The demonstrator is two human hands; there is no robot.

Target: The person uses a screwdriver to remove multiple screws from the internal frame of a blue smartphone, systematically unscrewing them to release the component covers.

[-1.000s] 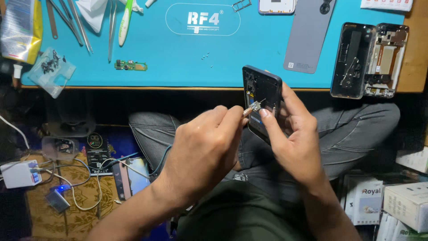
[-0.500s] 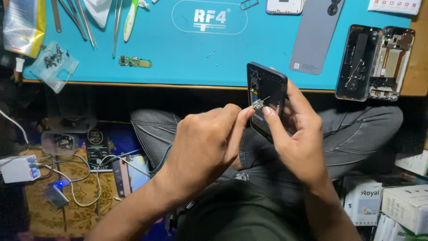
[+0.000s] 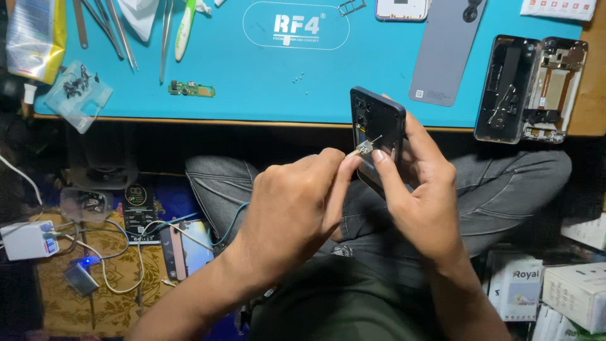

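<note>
A dark phone body (image 3: 377,120) stands upright over my lap, just below the edge of the blue work mat (image 3: 252,69). My right hand (image 3: 423,202) grips it from behind and the side, forefinger tip on its open back. My left hand (image 3: 297,208) pinches a small silvery part (image 3: 366,149) between thumb and forefinger. The part's thin tip touches the inside of the phone. The lower half of the phone is hidden by my fingers.
On the mat lie a grey back cover (image 3: 445,53), two opened phone frames (image 3: 530,88), a small green circuit board (image 3: 191,89), metal tools (image 3: 120,31) and a bag of screws (image 3: 79,91). Cables and a charger (image 3: 28,240) lie lower left, white boxes (image 3: 574,290) lower right.
Both hands keep the same grip at the phone. The view has drifted slightly, so the phone and hands sit a little lower and to the right.
</note>
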